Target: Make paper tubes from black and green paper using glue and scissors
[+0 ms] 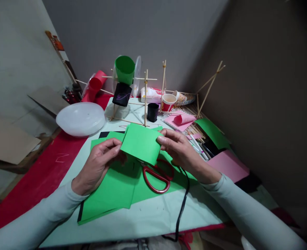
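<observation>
A small green paper sheet (140, 143) was held above the table, pinched at its left edge by the left hand (101, 163) and at its right edge by the right hand (179, 149). Beneath lay larger green sheets (114, 191) and red-handled scissors (157, 175); a white bowl (80, 118) sat well to the left.

White plastic dome (80, 118) at left on the surface (148, 215). Behind: stick frame (145, 99) carrying green cup (124, 69), black cup (122, 94), red cup (97, 83). Paper cup (168, 102), pink sheet (227, 164), markers (199, 144) at right.
</observation>
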### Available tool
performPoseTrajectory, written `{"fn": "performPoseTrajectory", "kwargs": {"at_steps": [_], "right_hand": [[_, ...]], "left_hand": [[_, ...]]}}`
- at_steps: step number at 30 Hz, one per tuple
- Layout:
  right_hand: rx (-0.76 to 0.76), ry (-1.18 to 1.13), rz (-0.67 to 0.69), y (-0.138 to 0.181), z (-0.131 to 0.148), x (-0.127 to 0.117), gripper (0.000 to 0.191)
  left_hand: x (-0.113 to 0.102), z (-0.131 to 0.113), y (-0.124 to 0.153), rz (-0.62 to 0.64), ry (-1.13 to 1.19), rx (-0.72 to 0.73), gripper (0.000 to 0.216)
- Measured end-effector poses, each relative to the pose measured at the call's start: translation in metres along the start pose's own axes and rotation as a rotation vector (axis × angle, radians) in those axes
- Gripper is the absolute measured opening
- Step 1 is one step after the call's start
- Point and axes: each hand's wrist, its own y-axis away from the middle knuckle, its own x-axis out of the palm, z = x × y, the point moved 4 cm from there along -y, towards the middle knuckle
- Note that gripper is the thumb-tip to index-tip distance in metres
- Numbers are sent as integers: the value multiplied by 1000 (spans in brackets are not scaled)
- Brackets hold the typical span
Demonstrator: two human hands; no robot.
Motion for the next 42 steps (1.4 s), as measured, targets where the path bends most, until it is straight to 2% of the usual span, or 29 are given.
{"fn": "performPoseTrajectory", "kwargs": {"at_steps": [5,10,18,22,25,27,30,32,37,42], "right_hand": [[-22,27,59,4,1,0,14],[-94,167,122,4,5,-2,12],[87,202,227,3,5,5,27],[123,235,178,3,2,9,31],[54,254,117,4,1,11,31],[1,277,80,4,2,12,28],[-39,352,42,5,4,13,26],[-69,392,25,6,6,14,28],[-117,439,6,8,9,17,30],[-93,403,13,10,9,20,32]], "left_hand": [[-1,-8,0,-54,-86,138,19],[-7,-6,-5,-102,-43,141,24],[-19,-3,-14,-141,-103,186,19],[-18,-8,-13,-187,-182,226,20],[-15,-10,-8,-226,-262,292,23],[-14,-11,-3,-280,-359,386,21],[-9,-17,8,-372,-665,647,13],[-2,-19,15,-384,-868,823,11],[10,-23,25,-315,-1071,1098,13],[16,-23,30,-216,-1149,1233,16]]}}
